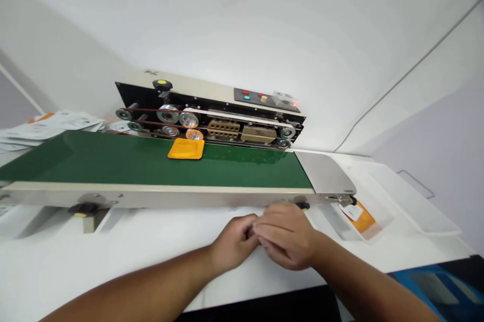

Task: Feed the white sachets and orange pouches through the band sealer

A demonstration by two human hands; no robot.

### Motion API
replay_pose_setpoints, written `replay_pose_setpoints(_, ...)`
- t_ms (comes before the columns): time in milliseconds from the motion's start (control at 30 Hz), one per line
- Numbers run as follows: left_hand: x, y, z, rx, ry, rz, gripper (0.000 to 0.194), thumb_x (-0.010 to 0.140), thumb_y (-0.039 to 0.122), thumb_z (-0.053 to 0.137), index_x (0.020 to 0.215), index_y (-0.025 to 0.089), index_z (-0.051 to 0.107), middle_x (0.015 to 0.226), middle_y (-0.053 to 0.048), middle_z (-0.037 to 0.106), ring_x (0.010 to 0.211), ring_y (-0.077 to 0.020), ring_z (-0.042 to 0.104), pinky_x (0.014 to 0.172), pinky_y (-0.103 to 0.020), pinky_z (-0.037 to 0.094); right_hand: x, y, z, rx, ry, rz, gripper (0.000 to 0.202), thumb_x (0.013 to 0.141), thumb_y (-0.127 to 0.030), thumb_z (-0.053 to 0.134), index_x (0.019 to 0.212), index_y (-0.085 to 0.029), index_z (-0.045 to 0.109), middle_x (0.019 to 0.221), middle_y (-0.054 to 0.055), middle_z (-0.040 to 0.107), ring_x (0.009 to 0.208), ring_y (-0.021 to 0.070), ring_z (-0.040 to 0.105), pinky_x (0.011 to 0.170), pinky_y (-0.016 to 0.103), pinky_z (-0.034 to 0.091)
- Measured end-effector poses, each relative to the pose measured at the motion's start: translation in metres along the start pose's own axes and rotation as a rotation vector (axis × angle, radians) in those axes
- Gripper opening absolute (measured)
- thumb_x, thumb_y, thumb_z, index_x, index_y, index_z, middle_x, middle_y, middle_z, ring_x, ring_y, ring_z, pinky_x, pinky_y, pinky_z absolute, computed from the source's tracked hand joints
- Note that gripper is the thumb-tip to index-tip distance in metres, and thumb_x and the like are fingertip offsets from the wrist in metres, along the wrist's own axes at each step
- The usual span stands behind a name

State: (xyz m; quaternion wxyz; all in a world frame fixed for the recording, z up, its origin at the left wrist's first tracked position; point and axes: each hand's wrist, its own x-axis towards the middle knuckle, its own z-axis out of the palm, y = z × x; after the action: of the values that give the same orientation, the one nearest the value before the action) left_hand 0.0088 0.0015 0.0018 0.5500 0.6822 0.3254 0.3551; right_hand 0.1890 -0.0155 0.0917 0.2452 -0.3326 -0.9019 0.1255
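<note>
My left hand and my right hand meet over the white table, just in front of the sealing machine's conveyor. Their fingers touch or overlap; I cannot tell if anything is held between them. An orange pouch lies on the green belt under the sealer's rollers. Another orange pouch with a white label lies in a white tray below the belt's right end.
The band sealer stands against the white wall, its control panel on top. A pile of white and orange pouches lies at the far left. A second white tray sits at the right. A blue object lies at the lower right.
</note>
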Motion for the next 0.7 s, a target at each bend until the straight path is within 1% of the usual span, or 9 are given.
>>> replay_pose_setpoints(67,0.001,0.000,0.000,-0.011,-0.003,-0.013,0.013,0.089,0.028,0.063,0.082,0.017,0.064,0.071,-0.001,0.065,0.067,-0.0156,0.058,0.064,-0.025,0.045,-0.037,0.015,0.006,-0.063,0.029,0.004,0.024,0.090,-0.023,0.054,0.105,-0.030,0.071,0.095,0.007,0.075,0.086,0.0257,0.070,0.081,0.044,0.059)
replay_pose_setpoints(133,0.001,0.001,0.000,-0.009,-0.002,-0.027,0.012,0.091,0.026,0.060,0.083,0.017,0.063,0.071,0.000,0.066,0.066,-0.0144,0.058,0.064,-0.024,0.044,-0.067,0.029,0.016,-0.118,0.080,0.102,0.034,0.091,-0.019,0.051,0.118,-0.028,0.068,0.103,0.009,0.074,0.096,0.0275,0.070,0.086,0.047,0.059)
replay_pose_setpoints(200,0.003,0.001,-0.001,0.008,0.001,-0.031,0.013,0.092,0.027,0.059,0.084,0.018,0.062,0.071,0.000,0.066,0.067,-0.0147,0.059,0.065,-0.025,0.044,-0.088,0.039,0.031,-0.167,0.093,0.214,0.044,0.091,-0.020,0.053,0.134,-0.025,0.060,0.124,0.012,0.070,0.115,0.0304,0.065,0.097,0.051,0.056)
replay_pose_setpoints(267,0.004,0.001,-0.002,0.030,0.008,-0.036,0.013,0.092,0.027,0.059,0.082,0.018,0.062,0.070,0.000,0.065,0.067,-0.0148,0.059,0.066,-0.025,0.045,-0.099,0.045,0.047,-0.203,0.082,0.309,0.057,0.090,-0.026,0.058,0.146,-0.020,0.050,0.145,0.015,0.056,0.133,0.0336,0.054,0.107,0.055,0.050)
replay_pose_setpoints(333,0.006,0.001,-0.003,0.046,0.010,-0.045,0.014,0.092,0.026,0.058,0.081,0.018,0.060,0.069,0.000,0.064,0.066,-0.0145,0.057,0.065,-0.025,0.044,-0.102,0.046,0.063,-0.219,0.068,0.381,0.067,0.088,-0.029,0.062,0.151,-0.016,0.044,0.155,0.017,0.045,0.142,0.0356,0.044,0.112,0.057,0.045)
replay_pose_setpoints(400,0.007,0.002,-0.003,0.056,0.015,-0.051,0.014,0.093,0.026,0.057,0.081,0.018,0.059,0.069,0.000,0.063,0.065,-0.0143,0.056,0.064,-0.025,0.043,-0.098,0.044,0.075,-0.218,0.042,0.420,0.067,0.088,-0.027,0.060,0.152,-0.016,0.043,0.157,0.016,0.042,0.145,0.0357,0.039,0.115,0.057,0.041)
replay_pose_setpoints(467,0.007,0.002,-0.004,0.062,0.019,-0.051,0.015,0.093,0.026,0.056,0.082,0.018,0.059,0.069,0.000,0.062,0.065,-0.0142,0.056,0.065,-0.025,0.043,-0.090,0.041,0.083,-0.207,0.022,0.437,0.060,0.090,-0.024,0.058,0.149,-0.019,0.047,0.154,0.014,0.046,0.144,0.0351,0.040,0.116,0.058,0.039)
replay_pose_setpoints(567,0.006,0.002,-0.004,0.080,0.016,-0.037,0.014,0.094,0.025,0.055,0.082,0.018,0.059,0.071,0.000,0.062,0.067,-0.0145,0.056,0.067,-0.025,0.044,-0.079,0.039,0.087,-0.180,0.038,0.447,0.054,0.089,-0.024,0.059,0.142,-0.022,0.053,0.146,0.013,0.054,0.137,0.0348,0.048,0.114,0.058,0.041)
replay_pose_setpoints(700,0.003,0.002,-0.004,0.108,-0.011,-0.026,0.012,0.093,0.023,0.057,0.082,0.018,0.061,0.072,0.000,0.063,0.068,-0.0146,0.058,0.066,-0.024,0.044,-0.076,0.041,0.090,-0.185,0.087,0.468,0.055,0.086,-0.029,0.064,0.140,-0.025,0.054,0.145,0.014,0.053,0.135,0.0371,0.048,0.111,0.059,0.043)
